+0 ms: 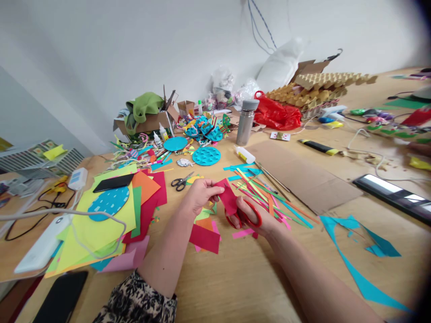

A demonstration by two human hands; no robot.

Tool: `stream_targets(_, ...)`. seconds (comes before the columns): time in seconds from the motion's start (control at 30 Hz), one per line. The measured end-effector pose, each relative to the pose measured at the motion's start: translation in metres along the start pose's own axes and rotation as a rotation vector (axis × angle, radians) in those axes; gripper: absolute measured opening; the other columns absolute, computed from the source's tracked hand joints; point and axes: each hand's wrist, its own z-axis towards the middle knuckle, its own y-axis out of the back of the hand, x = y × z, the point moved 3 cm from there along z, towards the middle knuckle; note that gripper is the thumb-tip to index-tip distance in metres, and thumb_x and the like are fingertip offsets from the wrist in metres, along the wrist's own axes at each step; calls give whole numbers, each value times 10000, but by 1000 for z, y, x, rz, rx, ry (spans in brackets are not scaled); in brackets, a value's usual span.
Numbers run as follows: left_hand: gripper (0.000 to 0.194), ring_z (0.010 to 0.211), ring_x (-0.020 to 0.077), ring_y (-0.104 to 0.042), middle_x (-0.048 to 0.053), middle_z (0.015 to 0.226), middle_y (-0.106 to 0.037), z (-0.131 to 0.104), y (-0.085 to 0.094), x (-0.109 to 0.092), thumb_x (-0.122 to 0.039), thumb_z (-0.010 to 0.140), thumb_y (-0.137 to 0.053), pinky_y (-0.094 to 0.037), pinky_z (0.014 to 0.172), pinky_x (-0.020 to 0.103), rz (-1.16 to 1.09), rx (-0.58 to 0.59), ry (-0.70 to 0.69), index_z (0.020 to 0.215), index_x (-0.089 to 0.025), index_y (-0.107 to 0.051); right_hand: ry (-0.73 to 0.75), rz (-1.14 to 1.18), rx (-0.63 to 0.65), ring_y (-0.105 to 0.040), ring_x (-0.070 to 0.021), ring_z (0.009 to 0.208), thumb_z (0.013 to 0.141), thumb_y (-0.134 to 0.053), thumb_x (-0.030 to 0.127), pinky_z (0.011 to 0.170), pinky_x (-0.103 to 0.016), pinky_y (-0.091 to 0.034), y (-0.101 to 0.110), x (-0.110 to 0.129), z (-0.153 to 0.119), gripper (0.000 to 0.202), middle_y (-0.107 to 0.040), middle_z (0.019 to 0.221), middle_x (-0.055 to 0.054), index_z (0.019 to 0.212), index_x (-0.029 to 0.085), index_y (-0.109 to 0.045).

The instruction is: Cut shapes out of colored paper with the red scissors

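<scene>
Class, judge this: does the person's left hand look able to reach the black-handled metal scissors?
Probably yes: the black-handled metal scissors lie near the left hand, uncovered, though it would likely need to release the red paper piece it holds.

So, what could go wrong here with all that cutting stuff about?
The left hand pinches the red paper close to the red-handled scissors in the right hand; a slip might nick a finger. The right forearm could sweep the loose paper strips beside it. And a tug on the pale cord across the paper pile might drag sheets along.
</scene>
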Motion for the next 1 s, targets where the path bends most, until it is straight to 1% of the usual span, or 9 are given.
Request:
stream_targets(0.13,207,468,75,-505,12,543,-608,1,-1,1,-270,582,-816,-384,503,213,41,6,-2,655,-123,-690,-5,-36,-13,-462,-119,483,922,-353,728,493,-261,-319,2,-2,-1,677,-538,539,-20,591,173,-555)
stream_targets(0.23,226,464,80,-513,12,534,-609,1,-1,2,-276,585,-817,-381,496,210,50,14,18,681,-116,-689,3,-53,-20,-479,-118,485,927,-360,718,502,-259,-339,4,-4,0,669,-548,540,-21,596,170,-554)
stream_targets(0.33,227,459,73,-511,2,536,-606,0,-1,1,-273,599,-812,-373,490,200,50,7,32,693,-112,-682,6,-66,-25,-479,-115,469,929,-368,712,483,-255,-325,5,-6,0,667,-549,527,-21,593,166,-552)
stream_targets(0.43,189,450,71,-510,0,524,-601,0,-2,1,-255,632,-784,-367,485,197,59,3,43,684,-111,-673,2,-78,-36,-475,-113,461,924,-391,707,469,-252,-307,5,-6,1,657,-547,516,-23,587,165,-548)
stream_targets(0.57,132,441,73,-509,5,511,-603,0,-2,2,-213,647,-750,-364,482,198,77,3,43,678,-111,-672,-1,-67,-57,-473,-115,454,881,-415,754,455,-254,-298,3,-3,2,667,-553,524,-28,599,165,-553)
stream_targets(0.63,121,436,72,-503,4,508,-601,0,-3,3,-206,648,-744,-362,481,200,76,10,40,666,-113,-668,12,-55,-53,-479,-117,460,878,-425,751,455,-253,-298,3,-1,3,656,-560,538,-29,618,164,-558)
stream_targets(0.8,122,442,74,-503,3,508,-599,1,-3,4,-210,643,-745,-368,489,207,61,15,33,653,-118,-666,18,-68,-53,-472,-112,467,905,-433,709,459,-249,-286,4,-2,1,614,-570,549,-25,661,162,-567)
stream_targets(1.0,163,451,71,-502,8,531,-606,1,-2,5,-241,617,-773,-363,495,212,44,33,39,659,-117,-676,31,-38,-52,-481,-115,474,894,-416,735,457,-246,-289,2,-2,1,651,-569,550,-29,636,159,-573)
